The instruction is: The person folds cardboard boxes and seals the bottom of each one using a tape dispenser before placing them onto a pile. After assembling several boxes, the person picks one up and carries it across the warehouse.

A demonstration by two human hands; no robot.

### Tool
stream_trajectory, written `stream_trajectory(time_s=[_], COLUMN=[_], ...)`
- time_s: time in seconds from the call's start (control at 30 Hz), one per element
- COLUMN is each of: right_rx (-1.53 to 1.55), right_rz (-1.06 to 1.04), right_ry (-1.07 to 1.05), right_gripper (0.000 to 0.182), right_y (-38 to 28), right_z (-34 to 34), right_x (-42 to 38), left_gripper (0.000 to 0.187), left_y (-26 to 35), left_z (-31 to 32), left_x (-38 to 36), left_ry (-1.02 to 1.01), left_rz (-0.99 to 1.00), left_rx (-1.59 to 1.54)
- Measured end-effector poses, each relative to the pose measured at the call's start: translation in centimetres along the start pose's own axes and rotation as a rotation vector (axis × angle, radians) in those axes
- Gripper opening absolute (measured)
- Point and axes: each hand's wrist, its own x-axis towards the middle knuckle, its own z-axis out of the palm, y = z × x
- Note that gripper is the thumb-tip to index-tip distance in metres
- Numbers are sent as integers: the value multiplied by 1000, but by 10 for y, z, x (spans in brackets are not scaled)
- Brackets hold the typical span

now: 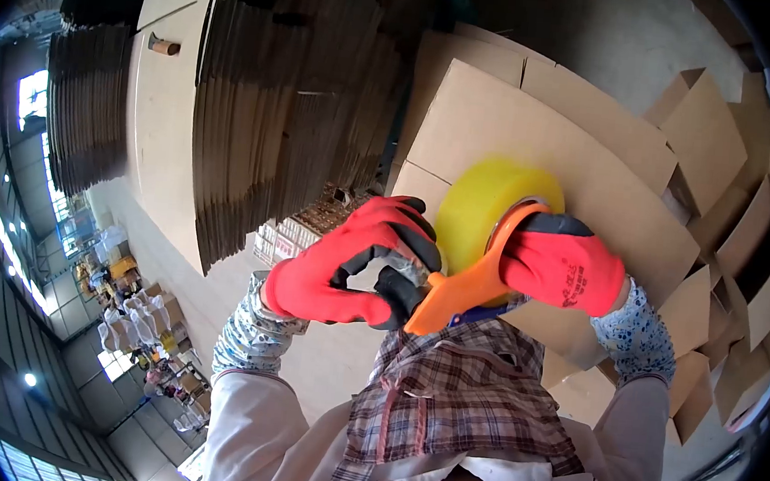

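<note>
My right hand (pixel 566 265), in a red glove with black fingertips, grips an orange tape dispenser (pixel 458 293). A large roll of yellowish tape (pixel 489 199) is mounted on it. My left hand (pixel 346 265), gloved the same way, is curled at the dispenser's front end. Its thumb and fingers close on what looks like the loose end of the tape, partly hidden by the glove. Just beyond the dispenser lies a closed brown cardboard box (pixel 541 135), its top facing me.
Tall stacks of flattened cardboard (pixel 248 128) stand at the left. Several open boxes (pixel 706 131) crowd the right side. A brown tape roll (pixel 164 45) sits on a pale board at the upper left. Goods and shelves (pixel 158 321) show in the distant hall.
</note>
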Motion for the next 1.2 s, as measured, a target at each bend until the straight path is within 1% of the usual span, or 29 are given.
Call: stream_trajectory(time_s=[0.03, 0.07, 0.13, 0.27, 0.33, 0.37, 0.43, 0.47, 0.5, 0.53, 0.57, 0.6, 0.63, 0.67, 0.7, 0.73, 0.8, 0.83, 0.87, 0.9, 0.93, 0.97, 1.0, 1.07, 1.1, 1.13, 1.17, 1.2], right_rx=[45, 52, -22, -48, 6, 8, -68, -65, 215, 490, 546, 540, 412, 281, 325, 322, 528, 478, 464, 416, 367, 322, 303, 569, 264, 236, 374, 538], right_rz=[-21, -21, -51, -58, -104, -107, -125, -127, 79, 290, 400, 393, 545, 689, 762, 770, 870, 851, 858, 874, 892, 775, 791, 927, 617, 622, 774, 940], right_ry=[48, 43, 38, -13, 26, 26, -59, -64, -184, -299, -497, -503, -207, 95, 184, 183, -1, 17, 15, -18, -48, 126, 135, 52, 50, 66, -21, -119], right_gripper=[24, 24, 25, 25, 23, 23, 30, 30, 41, 51, 64, 64, 59, 54, 42, 42, 37, 37, 37, 39, 41, 43, 43, 46, 46, 46, 49, 53], right_y=[0, 0, -2, -6, -9, -9, -9, -13, -19, -22, -18, -22, -32, -39, -41, -41, -36, -31, -31, -32, -33, -35, -36, -38, -34, -30, -30, -36], right_z=[3, 4, 2, 1, 4, 4, 3, -6, -24, -41, -54, -52, -45, -36, -25, -22, -18, 3, 7, 8, 8, 6, 4, 1, 10, 3, 1, 1], right_x=[1, 0, -2, -2, -1, -1, -3, -3, 0, 4, -1, -11, -25, -33, -23, -9, 18, 17, 22, 30, 38, 44, 47, 44, 35, 39, 46, 48], left_gripper=[41, 38, 33, 32, 34, 34, 36, 39, 34, 27, 20, 17, 14, 13, 12, 13, 19, 28, 39, 48, 58, 74, 74, 79, 76, 72, 57, 42], left_y=[-3, -6, -1, 4, 1, 3, 9, 6, 7, -5, -21, -35, -51, -73, -95, -118, -168, -186, -208, -267, -311, -299, -288, -209, -203, -203, -218, -182], left_z=[8, 4, 1, 1, -5, -2, 10, 16, 17, 8, -8, -20, -31, -39, -44, -47, -47, -38, -26, -11, -1, -10, -9, -8, -12, -20, -14, 12], left_x=[-3, 0, -1, 0, -1, -3, -8, -13, -4, -4, -4, -3, -5, -8, -10, -11, -6, 2, 10, 3, -1, -3, -7, -7, -17, -22, -24, -9], left_ry=[129, 106, 175, 180, 60, 64, 318, 516, 721, 963, 1058, 1241, 1315, 1348, 1289, 1222, 1112, 954, 789, 789, 770, 578, 595, 367, 650, 861, 789, 784], left_rz=[-17, 52, 44, 28, 59, 58, 4, -94, -102, -94, 104, 91, 44, -67, -120, -170, -460, -656, -833, -704, -567, -596, -763, -1283, -1118, -890, -356, -269], left_rx=[-146, -268, -148, -119, -106, -105, -6, 24, -179, -102, -25, 63, 219, 491, 640, 783, 1235, 1080, 918, 624, 333, 169, 368, 1014, 488, -31, -155, -38])
